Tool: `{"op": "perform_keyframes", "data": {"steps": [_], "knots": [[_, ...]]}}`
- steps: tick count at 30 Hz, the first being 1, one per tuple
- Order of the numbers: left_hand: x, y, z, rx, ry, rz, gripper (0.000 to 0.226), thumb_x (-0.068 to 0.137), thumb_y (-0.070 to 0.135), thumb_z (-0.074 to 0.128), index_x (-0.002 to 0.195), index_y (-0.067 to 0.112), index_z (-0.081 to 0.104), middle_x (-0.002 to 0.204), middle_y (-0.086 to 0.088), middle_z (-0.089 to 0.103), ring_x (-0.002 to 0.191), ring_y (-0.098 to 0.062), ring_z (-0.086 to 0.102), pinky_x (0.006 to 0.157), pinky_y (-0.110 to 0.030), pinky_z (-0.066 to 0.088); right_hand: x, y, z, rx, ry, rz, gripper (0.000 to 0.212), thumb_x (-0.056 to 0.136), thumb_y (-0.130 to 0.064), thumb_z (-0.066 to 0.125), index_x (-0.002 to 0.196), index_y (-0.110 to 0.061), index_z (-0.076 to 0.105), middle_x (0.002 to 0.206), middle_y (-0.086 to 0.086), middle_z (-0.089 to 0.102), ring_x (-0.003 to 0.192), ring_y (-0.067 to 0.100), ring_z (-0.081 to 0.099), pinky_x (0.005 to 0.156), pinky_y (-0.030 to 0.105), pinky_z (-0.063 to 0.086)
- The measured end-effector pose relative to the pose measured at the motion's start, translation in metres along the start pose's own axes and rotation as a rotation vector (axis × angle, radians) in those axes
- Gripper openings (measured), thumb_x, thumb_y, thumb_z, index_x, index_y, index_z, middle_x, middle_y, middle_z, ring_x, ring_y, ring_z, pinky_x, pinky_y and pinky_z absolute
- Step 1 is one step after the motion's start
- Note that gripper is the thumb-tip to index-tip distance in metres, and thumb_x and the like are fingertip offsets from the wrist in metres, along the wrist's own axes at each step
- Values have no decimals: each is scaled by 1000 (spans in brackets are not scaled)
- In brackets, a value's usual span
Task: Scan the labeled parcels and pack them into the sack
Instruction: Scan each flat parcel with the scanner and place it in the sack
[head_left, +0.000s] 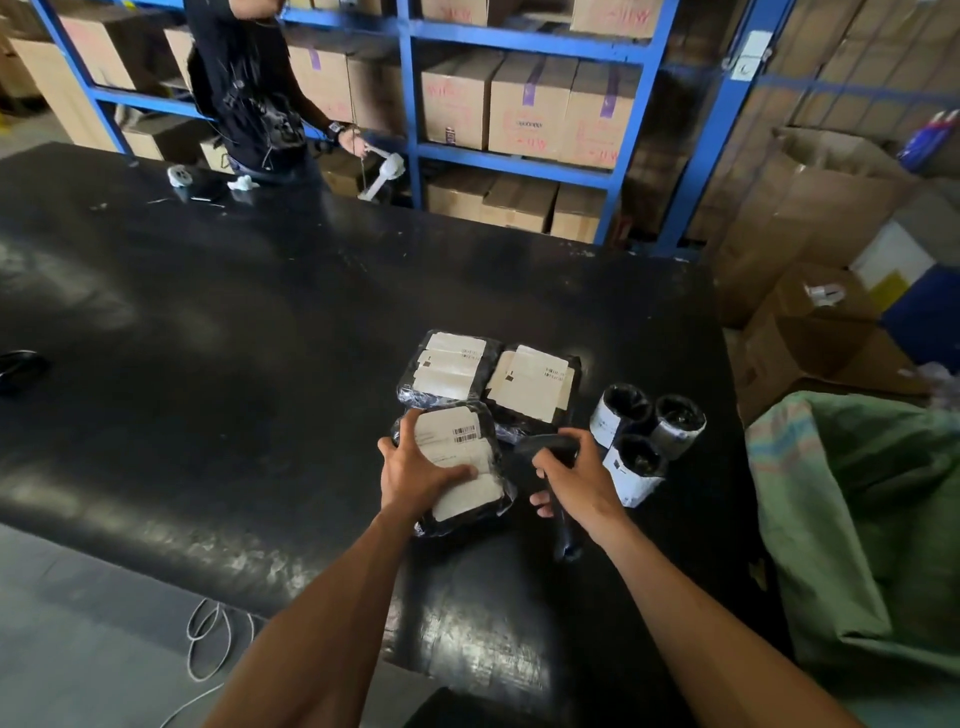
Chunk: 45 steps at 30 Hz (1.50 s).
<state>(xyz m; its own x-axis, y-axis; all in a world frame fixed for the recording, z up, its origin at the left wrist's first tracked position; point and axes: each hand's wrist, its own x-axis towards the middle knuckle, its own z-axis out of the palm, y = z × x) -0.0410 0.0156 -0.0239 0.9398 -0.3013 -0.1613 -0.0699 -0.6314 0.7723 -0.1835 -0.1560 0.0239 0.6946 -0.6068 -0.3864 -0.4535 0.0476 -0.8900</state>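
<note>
Head view, two voices.

— Where are the hands?

— The left hand (415, 470) lies spread on the nearest parcel (457, 467), fingers curled over its edge. The right hand (574, 475) is wrapped around a dark scanner (550, 452).

— How would the parcel handle?

— Probably light and soft: glossy black wrap, likely slippery. Gripping both side edges looks safest, keeping the label (457, 447) uncovered.

— Anything nearby?

— Two more flat parcels (488, 374) touch it behind; three rolls (644, 431) sit just right. The table (208, 364) is open to the left. The green sack (872, 519) gapes past the table's right edge.
</note>
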Motion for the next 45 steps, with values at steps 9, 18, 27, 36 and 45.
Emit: {"op": "perform_keyframes", "data": {"steps": [9,18,27,36,45], "knots": [[-1,2,-9,-112,25,6,108,46,45,100,134,46,38,120,-4,40,97,-21,50,90,-31,49,7,79,-13,-575,57,173,60,90,-46,71,134,-17,44,125,13,65,119,36,62,96,41,51],[-8,18,1,-127,-41,49,110,45,44,100,135,47,38,121,1,43,100,-13,47,88,-27,44,1,78,-31,-527,49,252,78,87,-59,62,151,-23,35,137,12,60,128,35,57,97,38,43],[-6,95,70,-265,-263,155,115,34,49,102,131,46,39,124,9,60,113,-11,61,95,-35,55,34,8,-97,-31,149,42,63,87,-70,53,142,-40,47,124,-7,65,113,16,60,105,45,47],[-31,221,213,-303,-628,220,105,61,48,94,143,38,30,129,4,61,113,-14,66,91,-39,60,52,29,-255,-44,299,-6,52,98,-55,55,148,-43,45,138,-8,58,122,17,58,96,29,47],[-78,324,375,-37,-654,286,78,99,67,32,161,29,4,159,-11,23,145,-34,35,118,-43,25,63,120,-460,256,583,134,48,100,-36,63,147,-29,55,132,1,66,113,19,64,95,35,53]]}}
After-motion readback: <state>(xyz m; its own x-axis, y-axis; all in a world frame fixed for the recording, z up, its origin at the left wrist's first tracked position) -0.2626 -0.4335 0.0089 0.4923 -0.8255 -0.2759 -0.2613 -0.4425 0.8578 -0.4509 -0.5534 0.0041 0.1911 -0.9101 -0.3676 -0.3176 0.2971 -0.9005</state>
